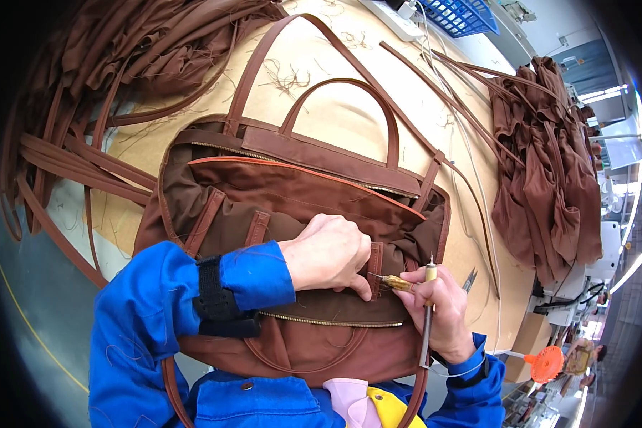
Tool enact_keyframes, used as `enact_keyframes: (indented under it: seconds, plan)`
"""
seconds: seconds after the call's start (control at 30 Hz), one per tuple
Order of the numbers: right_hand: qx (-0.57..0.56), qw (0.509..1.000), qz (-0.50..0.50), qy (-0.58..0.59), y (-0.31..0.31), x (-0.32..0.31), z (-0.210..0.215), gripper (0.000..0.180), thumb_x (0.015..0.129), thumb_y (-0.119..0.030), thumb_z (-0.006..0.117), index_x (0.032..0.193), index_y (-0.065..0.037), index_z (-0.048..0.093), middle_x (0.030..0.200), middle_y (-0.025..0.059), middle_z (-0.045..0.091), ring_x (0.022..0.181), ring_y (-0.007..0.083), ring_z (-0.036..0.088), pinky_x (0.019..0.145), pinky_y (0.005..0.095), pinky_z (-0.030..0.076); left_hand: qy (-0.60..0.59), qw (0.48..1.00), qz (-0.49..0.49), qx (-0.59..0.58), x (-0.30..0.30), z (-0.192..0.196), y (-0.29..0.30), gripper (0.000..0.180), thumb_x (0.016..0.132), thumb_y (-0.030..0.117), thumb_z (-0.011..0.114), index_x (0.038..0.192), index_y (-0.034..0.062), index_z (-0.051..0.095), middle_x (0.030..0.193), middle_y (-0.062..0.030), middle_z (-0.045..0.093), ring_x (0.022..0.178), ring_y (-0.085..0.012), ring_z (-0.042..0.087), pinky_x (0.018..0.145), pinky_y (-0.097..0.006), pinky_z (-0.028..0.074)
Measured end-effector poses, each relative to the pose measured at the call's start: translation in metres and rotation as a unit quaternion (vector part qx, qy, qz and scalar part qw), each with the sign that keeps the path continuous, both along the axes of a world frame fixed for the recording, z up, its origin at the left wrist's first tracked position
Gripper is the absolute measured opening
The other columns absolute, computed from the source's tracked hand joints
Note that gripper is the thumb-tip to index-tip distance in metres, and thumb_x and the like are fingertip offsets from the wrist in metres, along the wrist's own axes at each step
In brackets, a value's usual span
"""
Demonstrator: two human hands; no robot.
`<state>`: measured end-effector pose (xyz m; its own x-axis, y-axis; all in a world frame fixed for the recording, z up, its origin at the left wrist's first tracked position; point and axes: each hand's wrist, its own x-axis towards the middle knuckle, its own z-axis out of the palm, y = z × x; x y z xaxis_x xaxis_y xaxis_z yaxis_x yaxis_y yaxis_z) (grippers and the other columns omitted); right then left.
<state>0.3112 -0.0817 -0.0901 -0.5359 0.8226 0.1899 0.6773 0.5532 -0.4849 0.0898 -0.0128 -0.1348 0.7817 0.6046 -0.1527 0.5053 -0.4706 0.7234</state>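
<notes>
A brown handbag (pixel 307 357) lies open before me, its dark lining and zip edges spread. My left hand (pixel 328 253) is closed on the lining, its thumb beside a stitched brown tab (pixel 375 274). In my right hand (pixel 442 307) are two tools. One is a brass-coloured tool (pixel 396 282), whose thin pointed tip reaches the tab. The other, a grey-handled pen-like tool (pixel 426 332) with a pale collar and fine metal tip, points away from me. A thin cord runs from near its lower end past my right wrist. Fingers partly hide both tools.
Heaps of brown bags and straps (pixel 157 43) lie at the far left, with more brown bags (pixel 546 171) at the right. Snips (pixel 470 279) rest on the table right of my hand. Loose threads (pixel 285 77), a blue basket (pixel 464 16) and a white power strip (pixel 396 18) are farther back.
</notes>
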Motion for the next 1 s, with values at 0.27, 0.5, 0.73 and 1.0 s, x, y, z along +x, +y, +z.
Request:
enact_keyframes:
  seconds: [0.27, 0.5, 0.73, 1.0]
  plan:
    - [0.037, 0.995, -0.001, 0.096, -0.003, -0.001, -0.008, 0.036, 0.073, 0.003, 0.080, 0.077, -0.006, 0.045, 0.084, 0.0146, 0.067, 0.074, 0.0287, 0.066, 0.061, 0.0351, 0.052, -0.034, 0.989, 0.049, 0.134, 0.001, -0.007, -0.008, 0.050, 0.068, 0.056, 0.078, 0.052, 0.0096, 0.067, 0.048, -0.0007, 0.060, 0.053, -0.0242, 0.065, 0.055, -0.037, 0.053]
    - [0.010, 0.995, -0.049, -0.083, 0.008, -0.009, 0.024, 0.025, 0.070, 0.004, 0.075, 0.076, -0.006, 0.052, 0.082, 0.0085, 0.065, 0.074, 0.0268, 0.063, 0.058, 0.0361, 0.049, 0.020, 1.000, 0.018, -0.010, 0.001, 0.000, 0.002, 0.042, 0.063, 0.049, 0.082, 0.055, 0.0103, 0.069, 0.049, -0.0026, 0.062, 0.061, -0.0240, 0.068, 0.063, -0.036, 0.053]
    - [0.048, 0.992, -0.017, -0.119, -0.006, -0.008, 0.033, 0.019, 0.067, -0.002, 0.071, 0.076, -0.009, 0.056, 0.081, 0.0061, 0.060, 0.075, 0.0244, 0.062, 0.057, 0.0349, 0.048, 0.050, 0.995, 0.000, -0.081, 0.002, 0.012, 0.008, 0.040, 0.068, 0.048, 0.079, 0.054, 0.0121, 0.071, 0.051, 0.0004, 0.064, 0.060, -0.0202, 0.068, 0.066, -0.033, 0.053]
    - [0.062, 0.985, -0.001, -0.160, -0.006, -0.009, 0.028, 0.012, 0.071, -0.007, 0.067, 0.078, -0.010, 0.058, 0.081, 0.0049, 0.056, 0.074, 0.0210, 0.058, 0.055, 0.0323, 0.047, 0.041, 0.996, 0.008, -0.076, 0.002, 0.009, 0.007, 0.040, 0.069, 0.047, 0.079, 0.054, 0.0107, 0.070, 0.051, 0.0009, 0.064, 0.060, -0.0200, 0.068, 0.067, -0.033, 0.053]
